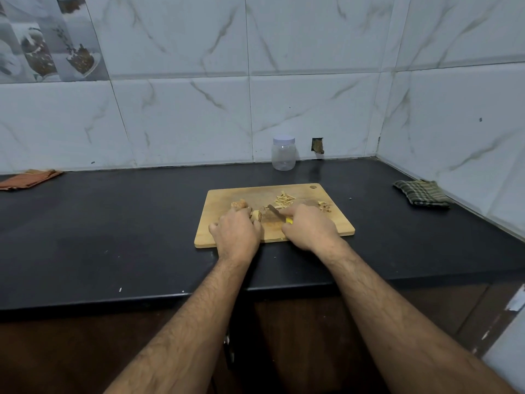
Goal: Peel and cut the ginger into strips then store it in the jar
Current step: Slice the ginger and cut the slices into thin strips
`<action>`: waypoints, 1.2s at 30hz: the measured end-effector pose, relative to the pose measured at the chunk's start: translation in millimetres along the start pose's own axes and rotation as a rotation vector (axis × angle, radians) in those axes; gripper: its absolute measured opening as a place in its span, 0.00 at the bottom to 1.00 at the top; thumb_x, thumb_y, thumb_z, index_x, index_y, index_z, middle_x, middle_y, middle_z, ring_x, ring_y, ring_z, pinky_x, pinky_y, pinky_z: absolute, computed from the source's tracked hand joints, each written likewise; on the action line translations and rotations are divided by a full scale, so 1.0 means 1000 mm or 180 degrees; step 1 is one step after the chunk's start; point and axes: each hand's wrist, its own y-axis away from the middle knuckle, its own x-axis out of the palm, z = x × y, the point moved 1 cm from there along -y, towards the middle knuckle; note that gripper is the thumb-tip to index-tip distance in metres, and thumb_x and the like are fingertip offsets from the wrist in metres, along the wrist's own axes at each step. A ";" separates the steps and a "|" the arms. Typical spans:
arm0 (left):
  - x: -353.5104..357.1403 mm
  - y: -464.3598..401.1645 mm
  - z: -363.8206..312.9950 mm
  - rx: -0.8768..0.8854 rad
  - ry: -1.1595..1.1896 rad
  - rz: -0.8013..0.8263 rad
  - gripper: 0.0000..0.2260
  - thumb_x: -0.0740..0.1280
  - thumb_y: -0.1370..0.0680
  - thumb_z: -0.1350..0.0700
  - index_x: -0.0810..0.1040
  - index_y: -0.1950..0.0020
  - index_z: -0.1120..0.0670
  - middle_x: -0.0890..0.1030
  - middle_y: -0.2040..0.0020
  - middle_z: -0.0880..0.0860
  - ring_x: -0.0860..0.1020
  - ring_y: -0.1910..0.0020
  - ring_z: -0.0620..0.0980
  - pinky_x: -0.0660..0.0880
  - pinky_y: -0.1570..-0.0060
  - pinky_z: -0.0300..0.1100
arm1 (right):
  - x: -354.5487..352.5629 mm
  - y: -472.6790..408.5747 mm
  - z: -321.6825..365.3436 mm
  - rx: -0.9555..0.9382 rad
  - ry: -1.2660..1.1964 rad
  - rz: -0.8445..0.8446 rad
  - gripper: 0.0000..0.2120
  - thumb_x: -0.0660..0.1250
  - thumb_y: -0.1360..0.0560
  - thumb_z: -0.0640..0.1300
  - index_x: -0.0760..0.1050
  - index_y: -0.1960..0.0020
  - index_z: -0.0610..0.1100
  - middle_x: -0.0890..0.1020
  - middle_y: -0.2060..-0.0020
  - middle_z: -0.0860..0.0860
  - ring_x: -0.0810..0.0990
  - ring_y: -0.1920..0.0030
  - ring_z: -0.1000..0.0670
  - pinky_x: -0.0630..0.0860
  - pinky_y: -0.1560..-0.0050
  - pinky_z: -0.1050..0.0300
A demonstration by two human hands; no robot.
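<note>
We are cutting strips: our left hand (pixel 236 229) is pinning ginger (pixel 256 215) on the board (pixel 335 223), the right hand (pixel 309 227) is gripping the knife (pixel 277 212). Next, we judge, comes slicing beside the fingertips; the jar (pixel 283 153) is waiting behind, lidded.

A black countertop (pixel 113 223) carries everything here. On it, near the middle, lies a wooden cutting board (pixel 224 220). Behind the board, close to the tiled wall, stands a clear plastic jar (pixel 283 155) with a white lid. An orange cloth (pixel 29 179) lies at the far left, and a green checked cloth (pixel 423 193) at the right.
</note>
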 end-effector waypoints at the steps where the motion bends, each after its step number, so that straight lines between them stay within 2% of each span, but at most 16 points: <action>1: 0.000 -0.001 0.001 -0.0065 0.0078 0.0028 0.11 0.63 0.21 0.52 0.82 0.43 0.49 0.81 0.47 0.49 0.78 0.48 0.53 0.65 0.44 0.51 | 0.002 0.001 0.001 -0.0003 -0.0042 -0.0016 0.24 0.62 0.24 0.43 0.73 0.29 0.57 0.80 0.36 0.51 0.78 0.40 0.47 0.72 0.51 0.57; 5: 0.000 -0.007 0.007 -0.0349 0.0428 0.0103 0.12 0.63 0.22 0.56 0.82 0.43 0.48 0.82 0.51 0.48 0.78 0.51 0.53 0.64 0.46 0.49 | 0.009 0.008 -0.001 0.0029 -0.0263 -0.0216 0.24 0.61 0.23 0.44 0.72 0.28 0.55 0.80 0.37 0.51 0.78 0.39 0.46 0.76 0.46 0.53; 7: 0.000 -0.009 0.007 -0.0341 0.0398 0.0155 0.11 0.64 0.21 0.50 0.82 0.41 0.47 0.83 0.49 0.47 0.78 0.49 0.52 0.63 0.46 0.49 | 0.014 0.012 -0.002 0.0045 -0.0426 -0.0365 0.23 0.61 0.22 0.45 0.72 0.28 0.55 0.79 0.35 0.52 0.77 0.37 0.47 0.75 0.43 0.53; 10: -0.001 -0.011 0.003 -0.0270 0.0201 0.0262 0.15 0.65 0.21 0.41 0.81 0.40 0.46 0.83 0.47 0.47 0.79 0.48 0.50 0.62 0.46 0.49 | 0.019 0.018 -0.004 0.0047 -0.0591 -0.0645 0.23 0.61 0.22 0.46 0.72 0.27 0.55 0.80 0.36 0.53 0.77 0.37 0.47 0.75 0.44 0.53; 13: -0.002 -0.014 -0.004 -0.0252 -0.0004 0.0339 0.13 0.65 0.22 0.41 0.83 0.47 0.47 0.83 0.52 0.47 0.77 0.53 0.50 0.62 0.48 0.49 | 0.022 0.021 -0.004 0.0082 -0.0683 -0.0810 0.23 0.61 0.22 0.45 0.72 0.27 0.55 0.81 0.38 0.53 0.78 0.39 0.48 0.75 0.46 0.55; 18: -0.001 -0.019 -0.014 -0.0459 -0.0217 0.0354 0.10 0.64 0.23 0.46 0.80 0.48 0.48 0.82 0.52 0.49 0.78 0.53 0.52 0.66 0.47 0.50 | 0.024 0.021 -0.004 0.0113 -0.0690 -0.0821 0.24 0.61 0.22 0.45 0.72 0.27 0.56 0.82 0.39 0.53 0.78 0.39 0.48 0.76 0.47 0.54; 24: -0.007 -0.029 -0.018 -0.0818 0.0030 0.0661 0.10 0.70 0.25 0.45 0.81 0.50 0.50 0.82 0.52 0.50 0.75 0.55 0.52 0.69 0.48 0.48 | 0.025 0.022 -0.003 0.0112 -0.0651 -0.0833 0.24 0.60 0.22 0.45 0.71 0.27 0.57 0.83 0.42 0.52 0.79 0.43 0.47 0.77 0.49 0.52; 30: -0.009 -0.034 -0.016 -0.1037 0.0269 0.0812 0.11 0.73 0.27 0.46 0.76 0.62 0.50 0.80 0.56 0.48 0.76 0.55 0.51 0.73 0.47 0.46 | 0.026 0.023 -0.003 0.0138 -0.0657 -0.0830 0.25 0.60 0.22 0.45 0.70 0.26 0.58 0.83 0.42 0.53 0.79 0.42 0.47 0.77 0.48 0.52; 33: -0.010 -0.037 -0.014 -0.1030 0.0299 0.0888 0.10 0.75 0.28 0.45 0.78 0.59 0.49 0.80 0.57 0.48 0.76 0.55 0.51 0.73 0.48 0.46 | 0.026 0.023 -0.003 0.0151 -0.0658 -0.0833 0.25 0.60 0.22 0.45 0.70 0.26 0.57 0.82 0.41 0.53 0.79 0.41 0.48 0.77 0.48 0.53; 36: -0.012 -0.040 -0.012 -0.1031 0.0357 0.1019 0.11 0.76 0.29 0.45 0.78 0.58 0.48 0.75 0.62 0.47 0.74 0.54 0.51 0.71 0.50 0.46 | 0.026 0.023 -0.004 0.0156 -0.0646 -0.0853 0.25 0.60 0.22 0.45 0.70 0.26 0.57 0.82 0.40 0.54 0.79 0.41 0.48 0.77 0.48 0.53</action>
